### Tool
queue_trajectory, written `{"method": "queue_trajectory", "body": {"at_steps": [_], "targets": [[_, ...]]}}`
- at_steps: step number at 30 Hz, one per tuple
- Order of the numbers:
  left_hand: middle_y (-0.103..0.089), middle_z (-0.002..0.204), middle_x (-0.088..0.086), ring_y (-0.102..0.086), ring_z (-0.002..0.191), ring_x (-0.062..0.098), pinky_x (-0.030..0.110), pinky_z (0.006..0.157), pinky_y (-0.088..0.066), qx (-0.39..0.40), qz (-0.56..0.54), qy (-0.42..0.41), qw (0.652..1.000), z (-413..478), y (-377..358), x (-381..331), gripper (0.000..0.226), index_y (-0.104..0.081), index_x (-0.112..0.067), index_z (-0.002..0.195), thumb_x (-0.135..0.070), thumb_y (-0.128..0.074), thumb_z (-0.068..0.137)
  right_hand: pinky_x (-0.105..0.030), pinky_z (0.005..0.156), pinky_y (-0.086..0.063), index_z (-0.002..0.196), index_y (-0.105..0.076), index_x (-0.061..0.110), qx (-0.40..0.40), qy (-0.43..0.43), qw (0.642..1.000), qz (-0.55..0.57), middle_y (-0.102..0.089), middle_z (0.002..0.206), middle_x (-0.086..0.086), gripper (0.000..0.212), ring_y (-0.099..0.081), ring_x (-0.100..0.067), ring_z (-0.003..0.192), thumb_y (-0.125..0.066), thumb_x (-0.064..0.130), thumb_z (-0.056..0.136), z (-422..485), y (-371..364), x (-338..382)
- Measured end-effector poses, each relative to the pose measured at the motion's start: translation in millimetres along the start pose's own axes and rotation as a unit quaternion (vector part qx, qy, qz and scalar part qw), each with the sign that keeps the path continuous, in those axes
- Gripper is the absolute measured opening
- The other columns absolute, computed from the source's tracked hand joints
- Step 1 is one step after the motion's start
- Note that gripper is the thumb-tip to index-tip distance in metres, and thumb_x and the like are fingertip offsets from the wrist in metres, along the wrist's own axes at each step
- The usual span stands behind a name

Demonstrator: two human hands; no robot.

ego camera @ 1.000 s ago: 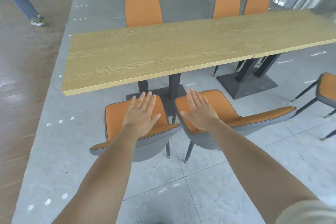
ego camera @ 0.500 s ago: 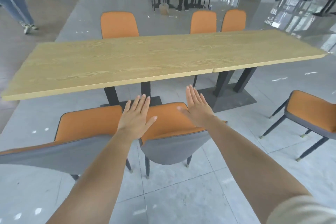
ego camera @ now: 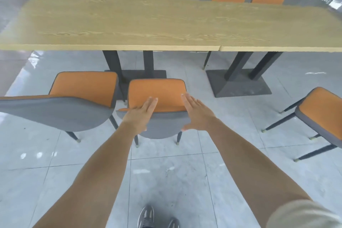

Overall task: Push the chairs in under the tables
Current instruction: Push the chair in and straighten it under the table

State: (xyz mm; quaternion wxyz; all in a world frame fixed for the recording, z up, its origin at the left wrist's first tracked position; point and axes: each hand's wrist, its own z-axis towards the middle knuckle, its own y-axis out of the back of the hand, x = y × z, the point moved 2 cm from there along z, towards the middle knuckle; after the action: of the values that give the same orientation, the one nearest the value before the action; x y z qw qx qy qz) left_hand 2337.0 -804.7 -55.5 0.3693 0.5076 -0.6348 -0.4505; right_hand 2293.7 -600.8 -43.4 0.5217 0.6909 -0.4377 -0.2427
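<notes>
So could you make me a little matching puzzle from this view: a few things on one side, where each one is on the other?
Things:
1. left hand
2. middle chair
3. table
4. shoes

Places:
A. bottom edge, on the floor
B. on the middle chair's backrest top
C. beyond the near chairs
D. between the two arms, not under the table

Pairs: 1-B, 2-D, 3-C, 4-A

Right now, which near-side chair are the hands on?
The middle orange-seated, grey-backed chair: left hand lies on its backrest top, right hand at its right edge. Neighbouring chairs are untouched.
</notes>
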Motion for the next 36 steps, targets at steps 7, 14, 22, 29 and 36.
{"method": "queue_trajectory", "body": {"at_steps": [7,14,22,29,36], "targets": [[-0.024,0.150,0.009,-0.057,0.093,0.031,0.035,0.068,-0.046,0.008,-0.015,0.035,0.999,22.9,-11.2,11.8,0.074,-0.023,-0.021,0.141,-0.002,-0.063,0.082,-0.039,0.101,-0.039,0.138,-0.030,0.021,-0.037,-0.013,0.998,-0.046,-0.046,0.129,-0.009,0.075,-0.037,-0.030,0.123,-0.072,0.018,0.077,21.0,-26.2,-14.2],[-0.041,0.056,0.007,-0.036,0.048,0.020,0.023,0.046,-0.029,-0.107,-0.005,0.009,0.994,30.1,-19.5,14.7,0.037,-0.060,-0.002,0.085,0.016,-0.064,0.053,-0.020,0.040,-0.025,0.069,-0.058,0.001,-0.168,0.033,0.975,-0.142,-0.037,0.046,-0.004,0.041,-0.029,-0.019,0.043,-0.073,-0.012,0.033,37.0,-23.0,-18.2],[-0.043,0.030,0.005,-0.039,0.020,0.015,0.013,0.026,-0.033,-0.202,0.006,-0.031,0.979,32.1,-12.9,14.9,0.049,-0.064,-0.004,0.057,0.016,-0.070,0.013,-0.013,0.039,-0.015,0.042,-0.049,0.005,-0.301,0.060,0.949,-0.066,-0.037,0.030,-0.005,0.041,-0.014,-0.014,0.039,-0.055,-0.014,0.006,45.1,-22.6,-20.5],[-0.044,0.029,0.004,-0.034,0.021,0.012,0.010,0.027,-0.026,-0.203,-0.001,-0.029,0.979,50.4,-1.0,41.6,0.050,-0.065,-0.004,0.059,0.017,-0.072,0.013,-0.011,0.031,-0.026,0.044,-0.054,0.006,-0.299,0.043,0.951,-0.061,-0.040,0.031,-0.004,0.041,-0.018,-0.013,0.035,-0.058,-0.011,0.007,75.9,-14.2,-14.6],[-0.045,0.031,0.004,-0.041,0.023,0.016,0.011,0.027,-0.030,-0.188,0.001,-0.029,0.982,78.0,11.9,61.0,0.048,-0.064,-0.005,0.059,0.015,-0.072,0.016,-0.010,0.032,-0.026,0.045,-0.057,0.006,-0.273,0.030,0.959,-0.069,-0.041,0.032,-0.004,0.042,-0.038,-0.019,0.024,-0.059,-0.012,0.007,110.9,0.4,-18.8]]}}
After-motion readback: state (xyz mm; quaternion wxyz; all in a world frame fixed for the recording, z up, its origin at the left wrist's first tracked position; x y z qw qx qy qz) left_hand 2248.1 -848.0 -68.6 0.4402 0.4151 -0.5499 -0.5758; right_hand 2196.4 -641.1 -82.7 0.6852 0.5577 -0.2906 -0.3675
